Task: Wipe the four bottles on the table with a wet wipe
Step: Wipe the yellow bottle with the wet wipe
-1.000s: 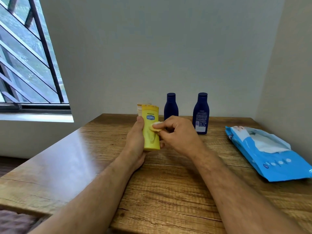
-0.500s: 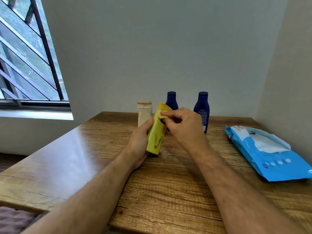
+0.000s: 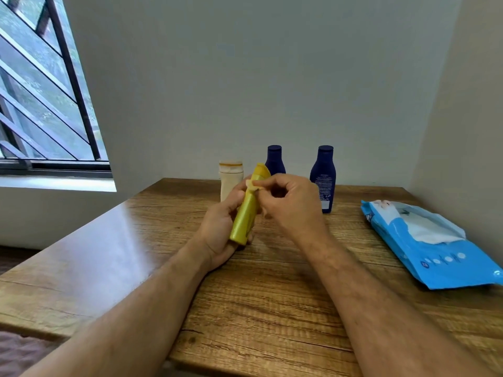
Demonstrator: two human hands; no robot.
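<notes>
My left hand [image 3: 217,232] grips a yellow bottle [image 3: 246,213] above the wooden table [image 3: 136,257], tilted with its top leaning right and edge-on to me. My right hand [image 3: 291,205] pinches a small folded wet wipe [image 3: 252,185] against the bottle's upper part. At the back of the table stand a cream bottle [image 3: 228,180], partly hidden by my left hand, a dark blue bottle [image 3: 275,159] behind the yellow one, and a second dark blue bottle [image 3: 324,175] to the right.
A blue pack of wet wipes [image 3: 432,246] lies open at the table's right side, a white wipe showing in its opening. Walls close off the back and right. A barred window [image 3: 40,104] is at the left.
The yellow bottle has turned from face-on to edge-on and tilted. My right hand moved the wipe from the bottle's middle up to near its top. The cream bottle behind came into sight.
</notes>
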